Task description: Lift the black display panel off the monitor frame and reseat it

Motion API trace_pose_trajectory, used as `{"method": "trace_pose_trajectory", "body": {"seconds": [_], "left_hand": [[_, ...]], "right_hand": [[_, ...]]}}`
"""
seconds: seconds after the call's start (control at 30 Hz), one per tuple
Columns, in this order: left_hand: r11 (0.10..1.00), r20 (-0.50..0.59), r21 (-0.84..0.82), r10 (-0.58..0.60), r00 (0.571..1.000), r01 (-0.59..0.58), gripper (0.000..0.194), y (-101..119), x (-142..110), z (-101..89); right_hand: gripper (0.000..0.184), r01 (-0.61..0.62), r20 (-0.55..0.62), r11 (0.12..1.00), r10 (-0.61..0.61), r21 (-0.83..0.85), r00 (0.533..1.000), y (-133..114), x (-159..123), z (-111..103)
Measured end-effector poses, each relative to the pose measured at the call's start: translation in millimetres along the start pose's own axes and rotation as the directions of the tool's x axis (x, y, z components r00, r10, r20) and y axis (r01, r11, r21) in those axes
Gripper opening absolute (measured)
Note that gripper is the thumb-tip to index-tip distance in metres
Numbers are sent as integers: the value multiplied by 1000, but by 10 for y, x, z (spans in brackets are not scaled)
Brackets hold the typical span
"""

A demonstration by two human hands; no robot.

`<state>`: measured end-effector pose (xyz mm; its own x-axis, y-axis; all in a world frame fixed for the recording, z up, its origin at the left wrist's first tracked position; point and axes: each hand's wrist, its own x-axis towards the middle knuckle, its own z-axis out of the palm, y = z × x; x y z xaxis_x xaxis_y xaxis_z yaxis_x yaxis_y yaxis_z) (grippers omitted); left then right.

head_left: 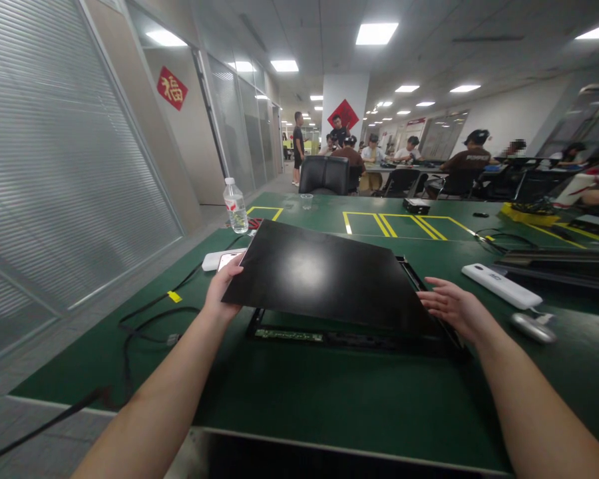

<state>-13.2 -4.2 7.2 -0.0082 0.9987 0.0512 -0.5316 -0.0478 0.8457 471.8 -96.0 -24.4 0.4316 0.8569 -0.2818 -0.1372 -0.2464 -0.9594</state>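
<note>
A dark, glossy display panel (324, 273) is tilted over a black monitor frame (374, 344), its left side raised higher than its right. My left hand (223, 287) grips the panel's left edge, thumb on top. At the panel's right edge, my right hand (452, 306) is open with its fingers stretched out; I cannot tell whether they touch the panel. A green circuit board strip (289, 335) shows in the frame's near side. The panel hides most of the frame's inside.
A water bottle (235, 206) stands at the table's left, near a black cable (130, 332). Right of my hand lie a white power bank (502, 286), a silver device (533, 327) and dark panels (564, 269). A black chair (324, 175) stands beyond; several people sit farther back.
</note>
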Motion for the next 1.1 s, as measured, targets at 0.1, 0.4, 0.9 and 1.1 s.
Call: {"method": "trace_pose_trajectory", "body": {"seconds": [0.1, 0.4, 0.9, 1.1], "left_hand": [[1000, -29, 19, -20, 999, 21, 44, -37, -12, 2], [990, -26, 108, -85, 996, 87, 41, -205, 3, 6], [971, -83, 169, -159, 984, 171, 63, -423, 92, -66], [966, -86, 166, -184, 979, 197, 58, -428, 65, -6]], "right_hand": [[50, 12, -39, 1000, -13, -24, 999, -14, 9, -8], [26, 42, -179, 997, -52, -61, 982, 6, 52, 20], [24, 69, -267, 983, -114, -170, 957, 106, 187, -63], [21, 95, -286, 969, -159, -226, 945, 131, 188, -63]]}}
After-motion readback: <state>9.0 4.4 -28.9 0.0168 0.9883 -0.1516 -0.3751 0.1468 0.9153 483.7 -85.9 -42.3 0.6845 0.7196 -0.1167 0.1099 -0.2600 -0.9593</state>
